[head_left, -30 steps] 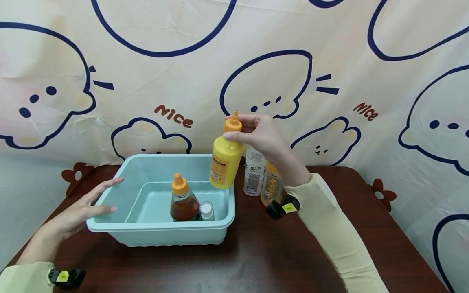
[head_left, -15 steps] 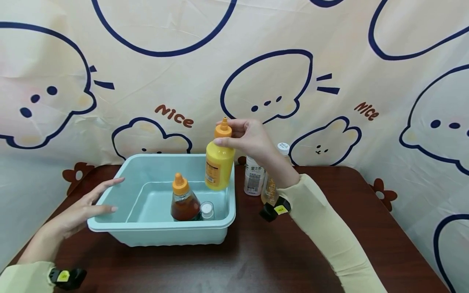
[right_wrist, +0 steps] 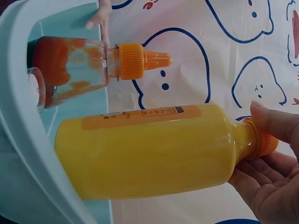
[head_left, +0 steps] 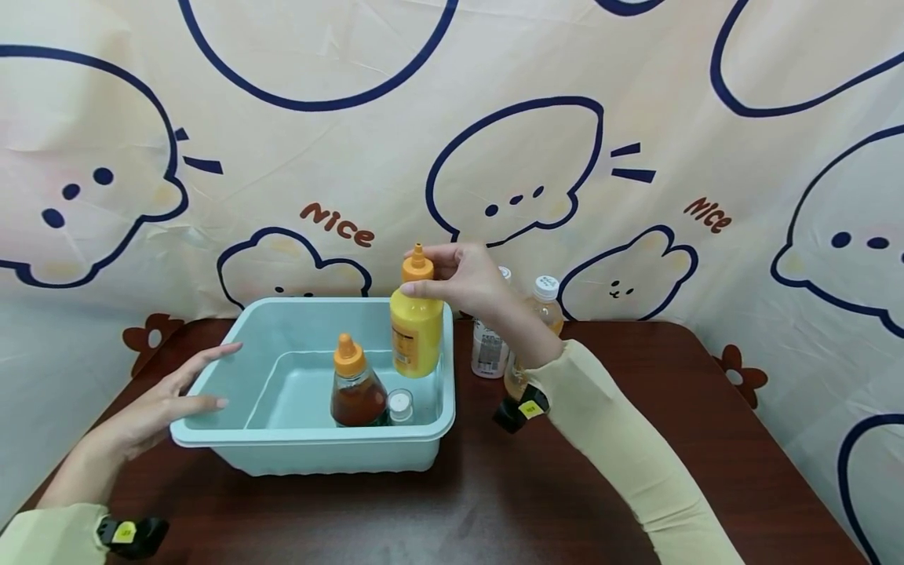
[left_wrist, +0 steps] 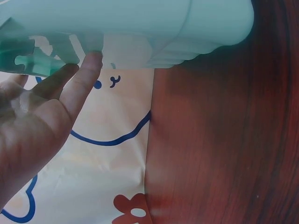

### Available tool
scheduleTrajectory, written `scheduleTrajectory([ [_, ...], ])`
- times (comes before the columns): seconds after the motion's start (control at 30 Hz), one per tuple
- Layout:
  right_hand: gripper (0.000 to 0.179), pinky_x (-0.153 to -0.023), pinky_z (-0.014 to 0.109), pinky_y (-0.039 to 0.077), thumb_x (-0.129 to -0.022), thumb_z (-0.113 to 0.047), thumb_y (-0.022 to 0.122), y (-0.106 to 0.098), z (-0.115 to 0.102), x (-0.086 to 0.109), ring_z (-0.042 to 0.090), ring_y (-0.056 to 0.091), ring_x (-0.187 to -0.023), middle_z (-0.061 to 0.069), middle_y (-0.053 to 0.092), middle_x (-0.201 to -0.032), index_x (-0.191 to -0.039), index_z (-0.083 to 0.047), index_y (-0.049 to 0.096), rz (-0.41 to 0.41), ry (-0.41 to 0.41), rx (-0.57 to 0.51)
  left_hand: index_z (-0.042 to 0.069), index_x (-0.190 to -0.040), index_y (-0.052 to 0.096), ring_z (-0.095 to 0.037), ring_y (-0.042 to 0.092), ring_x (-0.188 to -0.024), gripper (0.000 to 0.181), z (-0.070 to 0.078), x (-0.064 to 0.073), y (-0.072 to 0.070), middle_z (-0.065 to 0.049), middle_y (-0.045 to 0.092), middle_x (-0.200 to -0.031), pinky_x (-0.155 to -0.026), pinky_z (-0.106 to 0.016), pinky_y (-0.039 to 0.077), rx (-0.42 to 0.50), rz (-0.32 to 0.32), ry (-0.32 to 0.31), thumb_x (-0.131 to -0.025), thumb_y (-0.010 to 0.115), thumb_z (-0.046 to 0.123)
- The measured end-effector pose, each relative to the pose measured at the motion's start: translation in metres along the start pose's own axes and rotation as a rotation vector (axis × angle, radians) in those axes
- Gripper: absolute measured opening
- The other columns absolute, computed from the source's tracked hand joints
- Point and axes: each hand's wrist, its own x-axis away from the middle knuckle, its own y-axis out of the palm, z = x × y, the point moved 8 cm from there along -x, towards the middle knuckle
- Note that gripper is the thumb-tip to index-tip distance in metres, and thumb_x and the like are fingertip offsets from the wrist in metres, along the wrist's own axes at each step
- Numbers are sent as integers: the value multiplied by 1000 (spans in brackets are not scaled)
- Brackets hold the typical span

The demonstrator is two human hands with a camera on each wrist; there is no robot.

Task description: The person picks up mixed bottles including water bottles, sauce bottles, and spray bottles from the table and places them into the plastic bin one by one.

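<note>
My right hand (head_left: 466, 278) pinches a yellow squeeze bottle (head_left: 415, 333) by the neck, just under its orange nozzle cap. The bottle hangs upright inside the right end of a light blue plastic bin (head_left: 318, 451); in the right wrist view its base (right_wrist: 70, 158) is below the bin's rim. A clear squeeze bottle of red-brown sauce (head_left: 359, 399) with an orange cap stands in the bin, beside a small white-capped container (head_left: 400, 406). My left hand (head_left: 158, 404) rests at the bin's left rim with its fingers extended; its fingertips touch the wall in the left wrist view.
Right of the bin, partly behind my right forearm, stand a white-labelled clear bottle (head_left: 489, 351) and a bottle of amber drink (head_left: 547, 302) with a white cap. The dark wooden table (head_left: 636, 392) meets a patterned cloth (head_left: 395, 157) at the back.
My right hand has moved left and down with the yellow squeeze bottle, lowering it into the bin. More of the amber drink bottle shows. My left hand stays put.
</note>
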Motion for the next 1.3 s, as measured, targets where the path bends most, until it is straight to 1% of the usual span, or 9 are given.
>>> scheduleTrajectory([
  [0.13,42,-82,26,49,-77,-12,72,4,5,-2,17,62,-97,7,62,-113,-117,-4,60,-10,-2,-9,43,-141,15,-33,51,-96,73,0,0,0,-30,10,-138,-68,-47,52,2,0,3,-86,55,14],
  [0.23,41,-82,26,49,-77,-11,72,6,9,-3,17,62,-95,7,63,-112,-116,-4,61,-14,15,-24,43,-141,15,-33,51,-96,73,0,0,0,-30,9,-138,-68,-47,52,0,-1,4,-87,55,15],
  [0.47,40,-81,26,49,-76,-11,73,10,18,-4,16,62,-95,7,63,-110,-114,-6,62,-11,41,-13,42,-141,16,-33,50,-97,72,1,-1,0,-30,10,-138,-67,-47,52,10,-7,5,-86,54,13],
  [0.7,39,-81,25,49,-76,-11,73,15,25,-4,15,62,-94,6,64,-109,-114,-7,62,-20,60,-18,42,-141,16,-33,51,-96,72,1,0,0,-30,9,-138,-68,-47,52,8,-7,2,-87,54,14],
  [0.97,40,-79,24,50,-76,-11,73,19,36,-6,15,62,-94,6,64,-109,-114,-7,62,-29,87,-12,44,-140,15,-33,51,-97,73,-1,1,0,-29,10,-138,-68,-48,52,0,5,4,-87,55,15],
  [1.3,38,-77,24,50,-74,-11,75,23,48,-9,14,64,-89,5,66,-105,-111,-8,64,-13,102,21,44,-141,14,-33,50,-98,73,-1,0,0,-29,9,-139,-69,-48,52,2,4,8,-86,55,15],
])
